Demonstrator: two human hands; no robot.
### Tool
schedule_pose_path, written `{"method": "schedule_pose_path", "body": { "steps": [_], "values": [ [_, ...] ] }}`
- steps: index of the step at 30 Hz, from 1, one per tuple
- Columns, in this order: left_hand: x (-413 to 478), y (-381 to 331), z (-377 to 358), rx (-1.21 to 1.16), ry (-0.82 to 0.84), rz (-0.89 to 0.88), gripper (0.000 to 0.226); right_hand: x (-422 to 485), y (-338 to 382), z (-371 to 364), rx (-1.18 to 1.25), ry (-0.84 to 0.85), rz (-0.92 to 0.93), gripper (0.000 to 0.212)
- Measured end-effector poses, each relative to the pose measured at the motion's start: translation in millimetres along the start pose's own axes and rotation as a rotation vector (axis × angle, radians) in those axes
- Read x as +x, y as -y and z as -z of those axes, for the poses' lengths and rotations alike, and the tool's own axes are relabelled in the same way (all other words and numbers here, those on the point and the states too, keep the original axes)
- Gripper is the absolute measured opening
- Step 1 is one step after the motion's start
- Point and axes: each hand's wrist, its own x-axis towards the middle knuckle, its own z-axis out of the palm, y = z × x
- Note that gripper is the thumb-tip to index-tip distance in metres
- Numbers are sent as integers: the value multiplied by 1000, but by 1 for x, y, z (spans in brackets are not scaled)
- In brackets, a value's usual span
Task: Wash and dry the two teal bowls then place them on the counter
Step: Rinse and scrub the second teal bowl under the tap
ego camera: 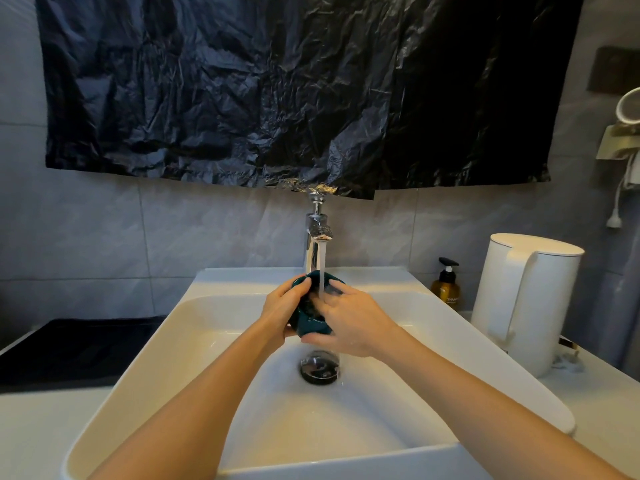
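Left hand (282,308): bare, seen above the back half of the white sink (145,368); slim fingers, one short rounded nail showing on the finger nearest the sink's far rim.
Right hand (349,323): bare, above the sink's middle; slim fingers, one short nail visible, small wet glints near the wrist.
Left forearm (194,393): uncovered for its whole visible length, wrist to the sink's near left corner.
Right forearm (485,400): uncovered likewise, wrist to beyond the sink's near right corner.
Light: a warm sheen along both forearms over the sink.
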Motion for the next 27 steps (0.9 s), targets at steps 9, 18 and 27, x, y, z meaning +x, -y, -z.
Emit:
{"method": "schedule_pose_path", "body": {
  "steps": [9,18,27],
  "values": [
    [-1,-5,3,27,-44,-61,20,3,4,2,41,31,58,61],
    [10,0,6,151,-257,-266,24,-8,8,11,646,34,-244,17],
    [10,1,4,244,-241,-281,29,23,7,0,1361,134,-788,72]
  ]
}}
